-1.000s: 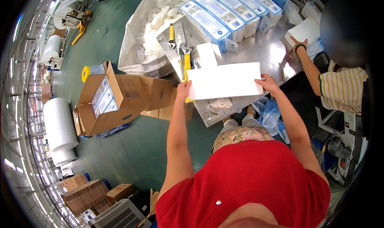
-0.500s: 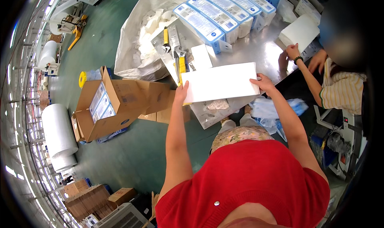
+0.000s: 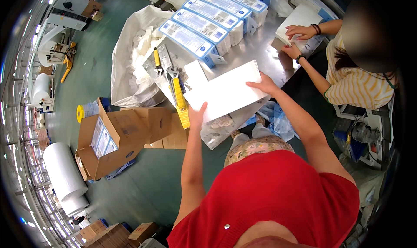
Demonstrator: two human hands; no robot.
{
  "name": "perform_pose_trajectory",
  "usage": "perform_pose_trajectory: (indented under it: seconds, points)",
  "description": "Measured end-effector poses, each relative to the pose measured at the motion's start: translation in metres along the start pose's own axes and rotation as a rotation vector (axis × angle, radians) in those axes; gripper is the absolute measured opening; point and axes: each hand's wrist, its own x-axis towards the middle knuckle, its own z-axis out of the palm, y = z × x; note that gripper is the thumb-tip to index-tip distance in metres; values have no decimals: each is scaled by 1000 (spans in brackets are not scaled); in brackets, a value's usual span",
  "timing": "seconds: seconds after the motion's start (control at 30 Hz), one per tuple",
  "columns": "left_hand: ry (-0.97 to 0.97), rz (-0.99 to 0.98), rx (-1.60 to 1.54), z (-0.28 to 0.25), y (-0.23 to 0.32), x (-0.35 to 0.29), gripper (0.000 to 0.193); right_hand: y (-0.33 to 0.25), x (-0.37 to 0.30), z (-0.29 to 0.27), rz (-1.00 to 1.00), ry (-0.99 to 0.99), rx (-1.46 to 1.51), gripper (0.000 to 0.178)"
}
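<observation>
A long white stack of folded sheets is gripped between my two hands, over the near edge of the metal table. My left hand closes on its left end, thumb on top. My right hand clasps the other end, which sits farther from me. The undersides of both hands' grips are hidden. Just beyond the stack lies a small white block. Left of it are an adjustable wrench and a yellow-handled tool. Several blue-and-white packs stand in a row farther back.
A large white sack of white scraps stands left of the table. An open carton holding packs is nearer on the floor. At right a co-worker's hands handle another white stack. Blue plastic bags lie below the table.
The stack has turned, its right end swinging away from me, with both hands still on it. My view has shifted. The co-worker's two hands are now together at their stack.
</observation>
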Motion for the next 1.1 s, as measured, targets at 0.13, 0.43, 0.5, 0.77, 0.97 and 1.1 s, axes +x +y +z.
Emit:
perform_pose_trajectory:
  seconds: [0.13,0.43,0.5,0.77,0.97,1.1]
  points:
    - [31,27,88,18,-2,9,62,-1,9,-19,6,37,-163,73]
    - [-20,-126,160,13,-18,3,60,27,10,-26,93,57,-218,77]
    - [16,-114,161,9,-23,3,56,16,5,-27,151,45,-175,78]
    - [172,-67,81,-30,-58,28,24,64,24,-16,81,101,-87,72]
    - [150,-162,-57,-28,-27,25,19,25,0,-17,135,110,-116,65]
    - [120,80,365,-34,-20,32,18,38,9,-8,140,70,-55,67]
